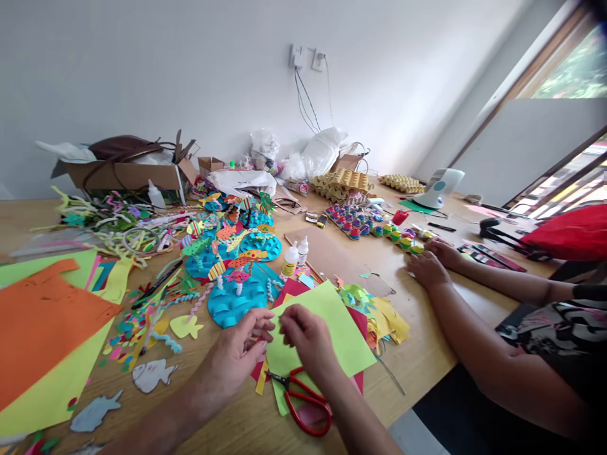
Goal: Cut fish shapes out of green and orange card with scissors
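My left hand hovers at the left edge of a lime-green paper sheet, its fingers loosely bent and the thumb apart from them. Close by, over the same sheet, my right hand has its fingers curled together in a pinch; whatever they hold, if anything, is too small to make out. Red-handled scissors lie below my right hand, partly under its wrist. Beyond my hands stands a blue painted egg-carton base with decorated paper fish above it. A plain yellow paper fish lies to the left.
Two glue bottles stand behind the green sheet. Grey fish cutouts and an orange sheet lie at left. A co-worker's hands touch a painted egg-carton strip at right. Pipe cleaners are heaped at back left.
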The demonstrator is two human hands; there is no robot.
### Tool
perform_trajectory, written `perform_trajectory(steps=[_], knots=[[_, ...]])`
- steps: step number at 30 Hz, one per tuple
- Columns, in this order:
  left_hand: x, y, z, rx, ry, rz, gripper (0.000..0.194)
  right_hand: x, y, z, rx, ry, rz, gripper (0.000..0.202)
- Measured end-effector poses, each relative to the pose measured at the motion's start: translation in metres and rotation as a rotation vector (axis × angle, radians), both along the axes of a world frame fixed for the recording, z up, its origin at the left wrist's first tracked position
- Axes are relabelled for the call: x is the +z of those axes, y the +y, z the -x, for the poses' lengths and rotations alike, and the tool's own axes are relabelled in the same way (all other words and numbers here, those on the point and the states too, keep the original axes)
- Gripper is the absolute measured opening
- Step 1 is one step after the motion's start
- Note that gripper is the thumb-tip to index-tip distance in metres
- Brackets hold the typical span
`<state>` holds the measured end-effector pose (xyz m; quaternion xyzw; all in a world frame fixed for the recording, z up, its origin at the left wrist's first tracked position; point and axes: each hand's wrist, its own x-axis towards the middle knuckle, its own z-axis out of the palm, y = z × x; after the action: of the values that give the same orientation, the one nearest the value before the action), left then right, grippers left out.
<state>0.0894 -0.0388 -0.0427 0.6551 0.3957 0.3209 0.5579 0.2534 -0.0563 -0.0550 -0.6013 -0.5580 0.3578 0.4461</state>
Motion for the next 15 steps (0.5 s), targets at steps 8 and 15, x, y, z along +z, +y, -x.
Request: perform_trajectory(steps=[8, 15], knots=[[0.024, 0.031, 0.048, 0.252, 0.103, 0.001, 0.033, 0.021, 0.018, -0.131, -0.435, -0.616, -0.043, 0.017], [0.024, 0.049, 0.086, 0.337, 0.215, -0.087, 0.031, -0.016, 0.033, -0.151, -0.333, -0.905, 0.057, 0.017]])
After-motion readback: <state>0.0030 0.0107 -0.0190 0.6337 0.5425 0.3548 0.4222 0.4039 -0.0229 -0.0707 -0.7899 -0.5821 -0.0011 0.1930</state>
